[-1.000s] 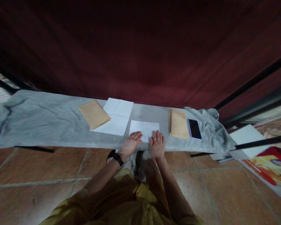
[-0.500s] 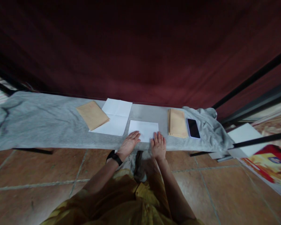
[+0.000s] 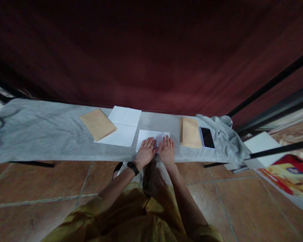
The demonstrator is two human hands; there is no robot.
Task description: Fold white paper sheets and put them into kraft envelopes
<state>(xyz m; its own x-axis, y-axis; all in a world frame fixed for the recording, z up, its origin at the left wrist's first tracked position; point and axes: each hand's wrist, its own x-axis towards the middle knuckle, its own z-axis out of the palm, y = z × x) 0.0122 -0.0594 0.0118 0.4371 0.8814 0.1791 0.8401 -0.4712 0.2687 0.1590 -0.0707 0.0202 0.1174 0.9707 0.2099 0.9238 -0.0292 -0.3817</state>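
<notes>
A folded white sheet of paper [image 3: 149, 133] lies near the front edge of the cloth-covered bench, directly before me. Flat on its left part rests my left hand [image 3: 145, 152], with fingers stretched out and a black band on the wrist. My right hand [image 3: 167, 151] lies palm down over the sheet's right part, its fingers straight and pointing away from me. The two hands are close together and cover the paper's near edge. Neither one grasps anything. Left of them lies a larger creased white sheet [image 3: 126, 126], partly under a brown envelope [image 3: 98, 124].
Right of my hands sits a stack of brown envelopes [image 3: 190, 132], with a phone [image 3: 207, 137] beside it. Grey cloth [image 3: 53, 131] covers the narrow bench. A dark red curtain [image 3: 146, 60] hangs behind. Black metal bars [image 3: 282, 149] and a red and yellow box [image 3: 293, 178] are at right.
Both hands have drawn closer together over the folded paper. My left hand has moved right and farther onto the sheet; my right hand has shifted slightly left.
</notes>
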